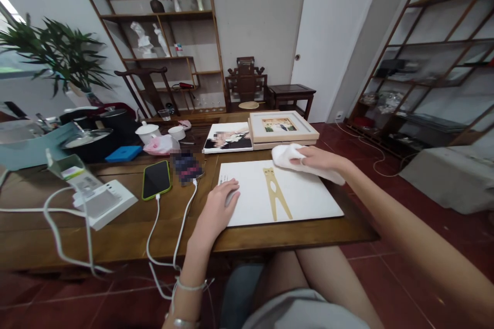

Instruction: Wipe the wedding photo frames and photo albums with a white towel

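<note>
A white rectangular board lies flat near the table's front edge, with a tan, cat-headed, long-legged figure on its face. My left hand rests on the board's left edge, fingers laid over it and holding nothing. At the far right corner, my right hand grips a folded white cloth and presses it on the board. The cloth hides that corner and hangs past the right edge. Some of my right fingertips are lost in its folds.
Behind the board stand stacked light-wood picture frames and a photo panel. To the left on the wooden table are a charging phone, white cables, an opened white box, a blue box and pots.
</note>
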`<act>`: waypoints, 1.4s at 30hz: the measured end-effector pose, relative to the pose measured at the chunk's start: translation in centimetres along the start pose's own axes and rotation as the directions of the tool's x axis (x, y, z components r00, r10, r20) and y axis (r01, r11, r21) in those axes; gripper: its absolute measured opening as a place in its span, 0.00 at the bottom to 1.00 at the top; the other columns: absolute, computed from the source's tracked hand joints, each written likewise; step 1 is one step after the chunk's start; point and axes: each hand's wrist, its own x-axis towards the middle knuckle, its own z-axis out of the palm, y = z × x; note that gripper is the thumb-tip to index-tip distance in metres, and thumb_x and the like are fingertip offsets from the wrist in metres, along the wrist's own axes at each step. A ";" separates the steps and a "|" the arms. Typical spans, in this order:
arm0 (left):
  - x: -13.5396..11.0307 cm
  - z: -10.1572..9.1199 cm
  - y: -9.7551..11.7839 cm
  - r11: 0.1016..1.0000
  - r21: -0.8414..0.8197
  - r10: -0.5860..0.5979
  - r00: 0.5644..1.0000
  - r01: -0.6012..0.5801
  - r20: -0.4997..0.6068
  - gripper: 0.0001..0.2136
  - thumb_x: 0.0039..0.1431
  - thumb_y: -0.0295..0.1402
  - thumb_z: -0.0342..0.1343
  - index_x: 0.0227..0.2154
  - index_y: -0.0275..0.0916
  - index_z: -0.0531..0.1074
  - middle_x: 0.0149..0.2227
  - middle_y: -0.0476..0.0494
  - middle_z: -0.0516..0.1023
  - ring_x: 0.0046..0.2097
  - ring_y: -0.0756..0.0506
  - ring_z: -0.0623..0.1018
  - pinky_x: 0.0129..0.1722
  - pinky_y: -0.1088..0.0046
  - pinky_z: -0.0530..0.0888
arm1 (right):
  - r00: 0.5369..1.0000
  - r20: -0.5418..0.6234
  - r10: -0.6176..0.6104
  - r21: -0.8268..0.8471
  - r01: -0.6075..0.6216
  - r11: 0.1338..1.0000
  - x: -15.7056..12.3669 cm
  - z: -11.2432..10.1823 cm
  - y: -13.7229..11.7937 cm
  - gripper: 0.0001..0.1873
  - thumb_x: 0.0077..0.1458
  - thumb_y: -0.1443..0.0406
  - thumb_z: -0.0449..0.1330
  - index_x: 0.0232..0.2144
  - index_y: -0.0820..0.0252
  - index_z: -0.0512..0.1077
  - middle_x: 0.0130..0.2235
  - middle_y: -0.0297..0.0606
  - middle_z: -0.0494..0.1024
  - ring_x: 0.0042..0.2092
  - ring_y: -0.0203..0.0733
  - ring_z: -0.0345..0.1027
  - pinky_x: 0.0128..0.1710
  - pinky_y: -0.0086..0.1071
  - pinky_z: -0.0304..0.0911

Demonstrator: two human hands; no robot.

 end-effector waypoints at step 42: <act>0.1 0.1 -0.1 1.000 0.006 0.012 1.000 -0.011 -0.015 0.09 0.57 0.30 0.50 0.38 0.37 0.74 0.45 0.41 0.76 0.49 0.43 0.74 0.52 0.60 0.69 | 0.950 0.248 -0.190 0.122 0.164 0.979 -10.8 -1.0 -3.8 0.16 0.51 0.52 0.54 0.23 0.59 0.68 0.30 0.38 0.72 0.33 0.42 0.66 0.32 0.29 0.57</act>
